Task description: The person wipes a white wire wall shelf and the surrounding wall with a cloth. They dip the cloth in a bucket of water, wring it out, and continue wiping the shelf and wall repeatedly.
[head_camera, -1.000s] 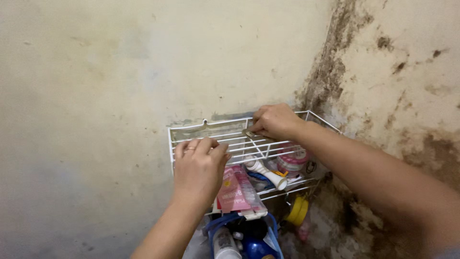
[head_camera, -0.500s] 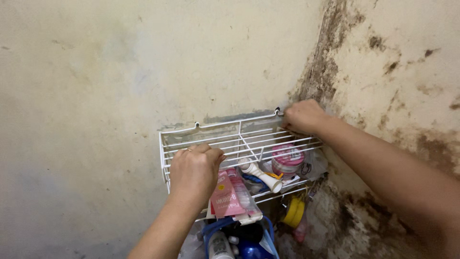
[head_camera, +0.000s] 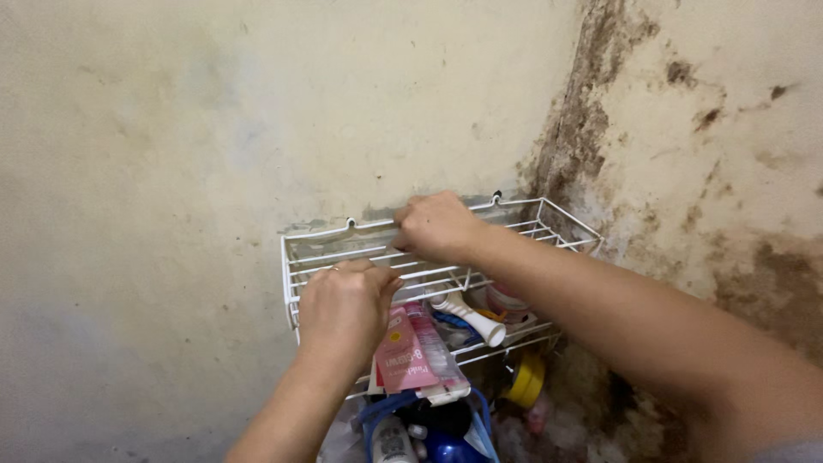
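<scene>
A white wire rack [head_camera: 290,257] with two shelves hangs on a stained wall in a corner. My left hand [head_camera: 343,310] grips the front rail of the top shelf near its left end, fingers curled over the wires. My right hand [head_camera: 437,225] rests as a closed fist on the top shelf's wires near the back rail, about the middle. Whatever may lie under its fingers is hidden. My right forearm crosses over the right half of the rack.
On the lower shelf lie a pink sachet [head_camera: 399,353], a white handle [head_camera: 469,314] and a pink-and-white jar [head_camera: 506,300]. Below are a yellow roll [head_camera: 525,377], a blue bottle [head_camera: 446,447] and a white bottle [head_camera: 390,437]. Dark mould [head_camera: 591,120] streaks the corner wall.
My right hand went from the shelf's middle to its far right back corner, then back left to the middle. My left hand has kept its hold on the front rail.
</scene>
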